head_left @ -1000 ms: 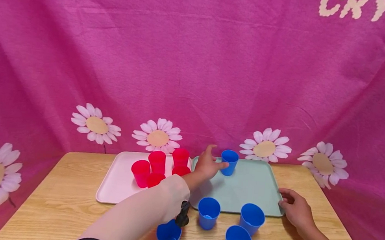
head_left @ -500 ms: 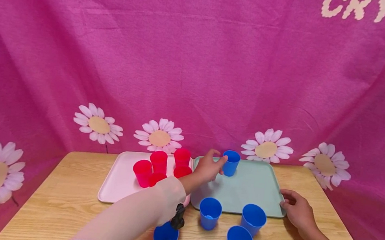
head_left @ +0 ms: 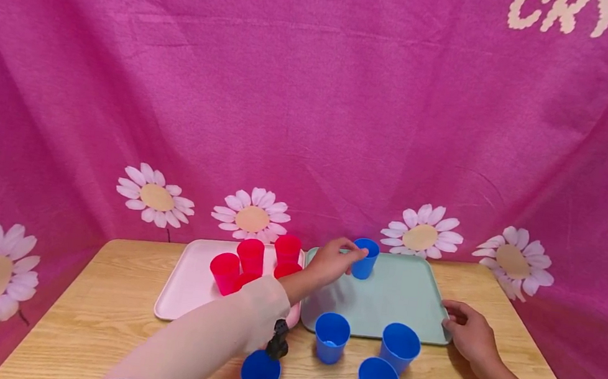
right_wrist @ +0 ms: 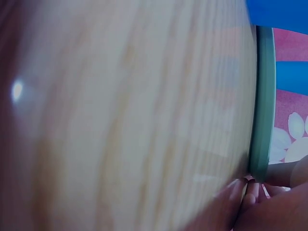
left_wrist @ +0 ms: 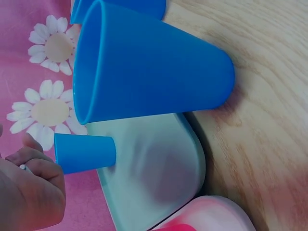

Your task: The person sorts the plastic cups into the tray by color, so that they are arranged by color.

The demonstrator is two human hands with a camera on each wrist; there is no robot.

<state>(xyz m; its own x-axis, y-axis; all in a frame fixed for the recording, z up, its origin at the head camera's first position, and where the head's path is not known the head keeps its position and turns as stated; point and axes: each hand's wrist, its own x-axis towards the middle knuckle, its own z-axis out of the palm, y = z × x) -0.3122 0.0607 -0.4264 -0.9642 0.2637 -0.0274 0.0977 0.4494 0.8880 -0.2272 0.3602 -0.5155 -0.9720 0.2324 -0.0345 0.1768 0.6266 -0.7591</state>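
Note:
My left hand (head_left: 334, 260) is at a blue cup (head_left: 365, 264) that stands upright at the back of the green tray (head_left: 393, 300). In the head view its thumb lies at the cup's rim, with the fingers curled at the left side and partly hidden. The left wrist view shows the same hand (left_wrist: 31, 187) bent at the mouth of that cup (left_wrist: 89, 153). With curled fingers, my right hand (head_left: 469, 333) holds the right edge of the green tray near its front corner. In the right wrist view, its fingers (right_wrist: 281, 174) meet the tray's rim (right_wrist: 263, 106).
Several blue cups (head_left: 331, 337) stand on the wooden table (head_left: 98, 316) before the green tray. Left of it lies a pink tray (head_left: 186, 282) bearing several red cups (head_left: 224, 271), some behind my left forearm. A pink cloth (head_left: 312, 121) with daisies hangs behind.
The left hand's thumb and fingers have closed in on the blue cup on the green tray, from spread apart to touching its rim. The right hand has stayed at the tray's edge.

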